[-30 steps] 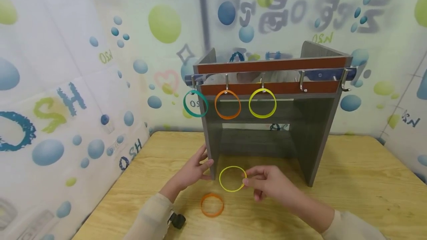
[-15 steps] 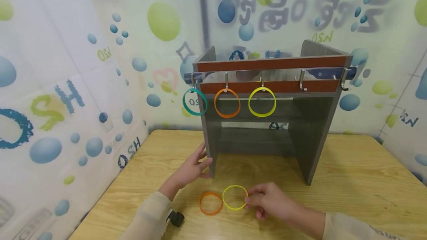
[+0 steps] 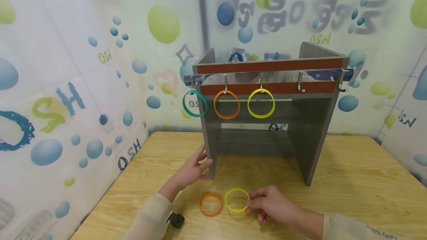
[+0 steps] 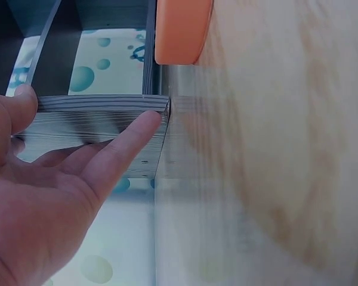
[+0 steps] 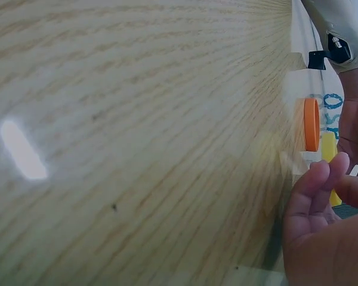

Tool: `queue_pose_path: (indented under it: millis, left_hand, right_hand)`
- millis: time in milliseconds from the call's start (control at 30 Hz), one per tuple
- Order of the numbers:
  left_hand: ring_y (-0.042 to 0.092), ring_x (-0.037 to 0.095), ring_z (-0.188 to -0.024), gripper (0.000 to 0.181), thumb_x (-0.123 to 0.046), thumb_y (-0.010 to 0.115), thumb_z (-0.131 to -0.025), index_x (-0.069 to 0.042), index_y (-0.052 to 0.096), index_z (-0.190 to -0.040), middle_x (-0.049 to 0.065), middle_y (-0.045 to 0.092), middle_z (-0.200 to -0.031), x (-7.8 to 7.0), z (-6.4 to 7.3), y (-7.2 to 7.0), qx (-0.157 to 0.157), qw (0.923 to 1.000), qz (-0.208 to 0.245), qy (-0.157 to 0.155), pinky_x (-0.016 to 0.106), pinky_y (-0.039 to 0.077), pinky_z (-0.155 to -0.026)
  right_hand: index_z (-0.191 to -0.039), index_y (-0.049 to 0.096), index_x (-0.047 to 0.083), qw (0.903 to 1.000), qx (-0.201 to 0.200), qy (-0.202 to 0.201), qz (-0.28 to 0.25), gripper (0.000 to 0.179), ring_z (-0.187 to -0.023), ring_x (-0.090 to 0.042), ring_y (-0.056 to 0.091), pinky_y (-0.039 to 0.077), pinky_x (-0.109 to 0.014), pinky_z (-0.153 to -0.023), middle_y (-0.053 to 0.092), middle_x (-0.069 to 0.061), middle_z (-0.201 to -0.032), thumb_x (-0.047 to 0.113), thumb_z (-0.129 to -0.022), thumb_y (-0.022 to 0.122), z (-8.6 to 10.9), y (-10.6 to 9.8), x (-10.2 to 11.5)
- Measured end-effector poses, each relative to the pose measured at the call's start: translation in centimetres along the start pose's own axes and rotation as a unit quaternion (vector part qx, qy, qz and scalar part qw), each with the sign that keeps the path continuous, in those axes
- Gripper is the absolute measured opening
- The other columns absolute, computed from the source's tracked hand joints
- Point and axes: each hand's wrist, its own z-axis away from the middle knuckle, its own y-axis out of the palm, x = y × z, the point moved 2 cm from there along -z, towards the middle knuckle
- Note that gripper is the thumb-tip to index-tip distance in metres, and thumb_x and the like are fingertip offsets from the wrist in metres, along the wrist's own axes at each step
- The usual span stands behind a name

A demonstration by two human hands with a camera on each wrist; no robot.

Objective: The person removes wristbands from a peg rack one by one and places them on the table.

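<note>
My right hand pinches the right side of a thin yellow ring between thumb and fingers, low over the table. In the right wrist view the yellow ring appears slightly above the wood. Just left of it an orange ring lies flat. My left hand rests against the lower left panel of a grey rack, its fingers extended along the panel in the left wrist view. A teal ring, a second orange ring and a second yellow ring hang from the rack's hooks.
The clear hook rail crosses the rack's front; its two right hooks carry no rings. The wooden table extends on both sides of the rack. Behind stands a patterned wall covering. A black device sits at the left wrist.
My right hand has brought the yellow ring down and toward me, beside the orange ring on the table. The left hand stays at the rack's panel.
</note>
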Motion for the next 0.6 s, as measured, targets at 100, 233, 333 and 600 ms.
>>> queue_pose_path:
  millis: [100,233,333,600]
  left_hand:
    - [0.045,0.054,-0.149,0.077,-0.022,0.052,-0.114,-0.035,0.004,-0.173,0.028,0.021,-0.175,0.15,0.0,-0.03,0.001,1.0,-0.002,0.0,0.056,0.064,-0.094]
    - [0.045,0.055,-0.148,0.077,-0.023,0.052,-0.114,-0.035,0.004,-0.173,0.029,0.021,-0.175,0.19,0.02,-0.03,0.001,1.0,-0.003,0.0,0.055,0.064,-0.093]
    - [0.045,0.055,-0.148,0.077,-0.022,0.052,-0.114,-0.035,0.004,-0.173,0.029,0.02,-0.175,0.15,-0.03,0.0,0.003,1.0,-0.002,0.001,0.055,0.064,-0.093]
    - [0.044,0.055,-0.149,0.077,-0.02,0.052,-0.114,-0.034,0.005,-0.173,0.03,0.022,-0.174,0.2,-0.09,0.07,-0.004,1.0,-0.006,0.0,0.056,0.064,-0.093]
  right_hand:
    - [-0.131,0.058,-0.02,0.9999,-0.004,-0.009,-0.004,0.046,-0.055,-0.007,0.057,0.054,-0.023,-0.055,0.079,-0.009,-0.092,0.012,-0.1,0.069,-0.22,0.2,-0.24]
    - [-0.129,0.059,-0.02,0.9998,-0.008,-0.017,-0.006,0.043,-0.055,-0.007,0.056,0.053,-0.023,-0.055,0.079,-0.007,-0.09,0.009,-0.1,0.068,-0.58,0.46,-0.64]
    - [-0.129,0.06,-0.019,0.9999,-0.009,-0.012,-0.004,0.042,-0.056,-0.007,0.056,0.053,-0.022,-0.055,0.079,-0.007,-0.09,0.01,-0.1,0.069,-0.73,0.57,-0.75]
    - [-0.128,0.062,-0.017,0.9999,-0.014,0.002,-0.006,0.04,-0.055,-0.006,0.056,0.052,-0.021,-0.053,0.079,-0.008,-0.088,0.01,-0.1,0.071,-0.85,0.85,-0.85]
